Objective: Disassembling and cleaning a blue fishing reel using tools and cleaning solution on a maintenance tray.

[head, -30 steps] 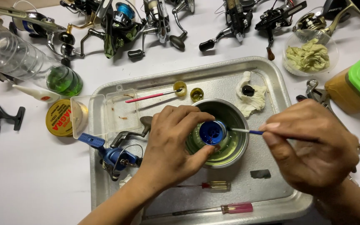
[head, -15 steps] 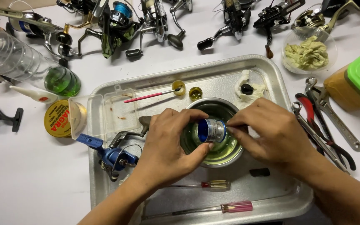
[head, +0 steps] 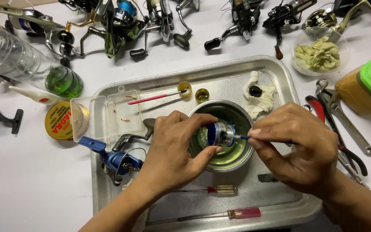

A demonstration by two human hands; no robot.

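My tray point(head: 280, 81) holds the bowl point(head: 241, 112) of green fluid; a bump could slop it out. My left hand point(head: 174, 150) pinches the blue spool point(head: 219, 134) above that bowl, and wet fingers could drop it in. My right hand point(head: 297, 148) grips a thin brush point(head: 240, 137) touching the spool; hard pressure might bend it.

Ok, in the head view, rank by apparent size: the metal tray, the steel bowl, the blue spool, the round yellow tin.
1. Metal tray
2. Steel bowl
3. Round yellow tin
4. Blue spool, held by the left hand, so partly hidden; its ranking below the tin is unsure.
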